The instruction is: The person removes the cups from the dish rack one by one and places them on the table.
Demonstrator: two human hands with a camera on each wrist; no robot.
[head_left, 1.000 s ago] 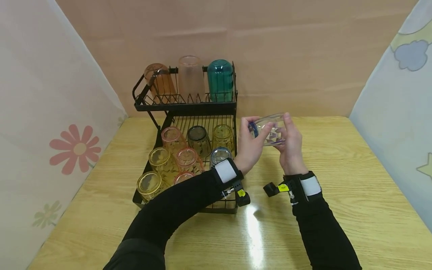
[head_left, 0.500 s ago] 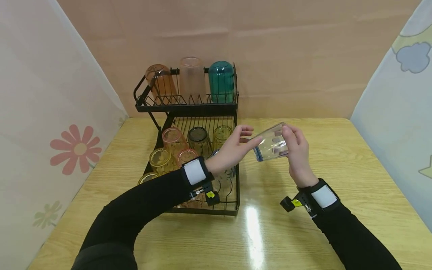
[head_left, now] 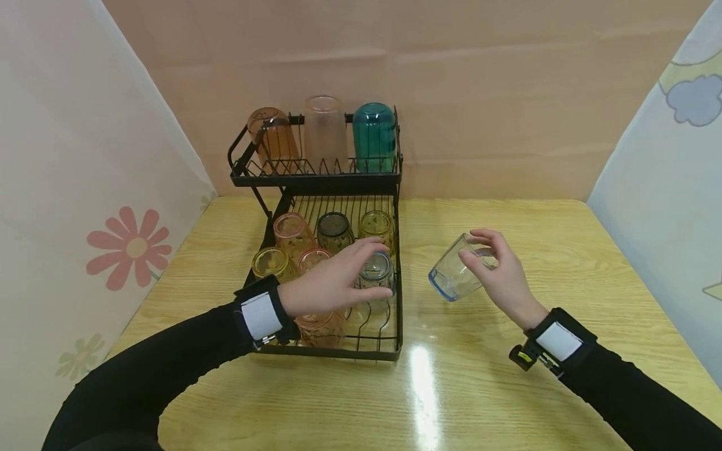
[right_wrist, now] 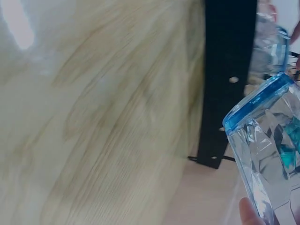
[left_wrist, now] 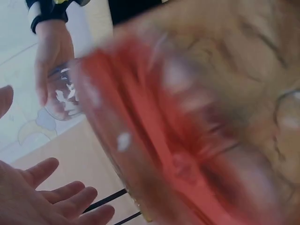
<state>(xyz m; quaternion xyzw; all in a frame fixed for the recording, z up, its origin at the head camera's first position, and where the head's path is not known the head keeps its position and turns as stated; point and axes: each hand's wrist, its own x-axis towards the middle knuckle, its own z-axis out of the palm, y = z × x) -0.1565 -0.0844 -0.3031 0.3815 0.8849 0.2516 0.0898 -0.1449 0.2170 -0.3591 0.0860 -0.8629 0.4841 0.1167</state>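
Note:
My right hand (head_left: pixel 502 275) grips a clear drinking glass (head_left: pixel 454 272) with a blue base, thumb and fingers round its mouth end. The glass is tilted over the table to the right of the black dish rack (head_left: pixel 361 355), its base pointing down and left. In the right wrist view, the glass's blue base (right_wrist: pixel 258 101) shows large. My left hand (head_left: pixel 333 282) is spread above the rack's lower tier, holding nothing. Its fingertips are close to an upside-down glass with a blue base (head_left: pixel 376 269). In the left wrist view, a blurred reddish glass (left_wrist: pixel 150 140) fills the foreground.
Upside-down pink (head_left: pixel 292 232), dark (head_left: pixel 334 230) and yellow (head_left: pixel 269 263) glasses stand on the lower tier, some behind my left arm. The upper tier bears a brown glass (head_left: pixel 276 138), a pale pink tumbler (head_left: pixel 326 138) and a teal glass (head_left: pixel 375 138).
My left hand has let go of the clear glass and moved left over the rack. My right hand has carried the glass lower and slightly right, its base turning downward.

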